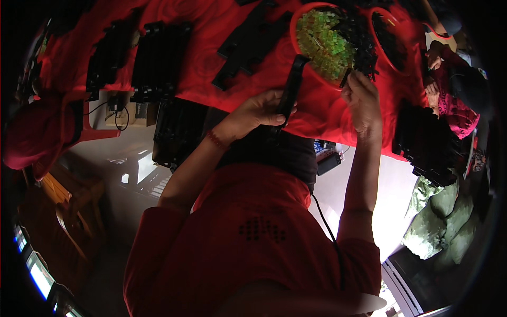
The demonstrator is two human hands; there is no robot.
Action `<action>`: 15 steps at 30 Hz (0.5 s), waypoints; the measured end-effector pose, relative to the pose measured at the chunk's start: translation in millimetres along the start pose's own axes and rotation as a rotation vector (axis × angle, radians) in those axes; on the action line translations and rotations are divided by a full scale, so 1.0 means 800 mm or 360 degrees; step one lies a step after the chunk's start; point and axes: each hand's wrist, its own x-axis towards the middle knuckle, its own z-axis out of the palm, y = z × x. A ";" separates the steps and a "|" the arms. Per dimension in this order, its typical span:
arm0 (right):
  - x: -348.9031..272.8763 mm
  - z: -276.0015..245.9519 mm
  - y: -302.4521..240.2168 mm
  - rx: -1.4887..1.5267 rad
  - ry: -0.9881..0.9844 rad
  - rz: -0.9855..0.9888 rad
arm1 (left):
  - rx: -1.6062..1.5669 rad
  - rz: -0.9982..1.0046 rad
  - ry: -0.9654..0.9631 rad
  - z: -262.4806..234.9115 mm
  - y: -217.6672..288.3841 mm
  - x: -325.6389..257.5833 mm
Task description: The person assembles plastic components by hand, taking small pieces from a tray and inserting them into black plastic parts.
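My left hand [259, 112] is closed around a long narrow black plastic strip [293, 82], held tilted over the near edge of the red-covered table. Its upper end reaches toward a red basin [293, 33]. Inside that basin lie small translucent yellow-green pieces [323, 42] on one side and small black pieces [360, 39] on the other. At the basin's near rim, my right hand [364, 103] pinches a small dark piece [345, 77] between thumb and fingers. The fingers partly hide that piece, so its exact kind cannot be told.
Flat black parts [248, 47] lie left of the basin, with stacks of black parts [161, 58] farther left. A second red basin [372, 29] holds dark pieces. Another person's hands [433, 92] are at the right. Black parts [425, 137] and pale green sacks [443, 216] sit below.
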 end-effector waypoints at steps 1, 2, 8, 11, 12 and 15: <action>-0.002 0.001 0.001 0.0218 -0.0143 0.0037 | -0.0001 -0.0001 0.0002 0.000 0.000 0.000; -0.004 0.002 0.001 0.0436 -0.0285 0.0074 | 0.0018 0.0000 0.0002 -0.001 0.000 0.001; -0.014 0.008 0.007 0.0940 -0.0483 0.0487 | 0.0023 0.0008 0.0003 -0.002 -0.002 0.002; -0.018 0.014 0.010 0.1073 -0.0690 0.0538 | 0.0005 0.0041 0.0036 0.001 -0.002 0.000; -0.018 0.014 0.013 0.1071 -0.0692 0.0539 | -0.0010 0.0052 0.0058 0.003 -0.001 0.000; -0.020 0.013 0.025 0.1108 -0.0882 0.0470 | 0.0013 0.0086 0.0056 0.003 -0.004 0.000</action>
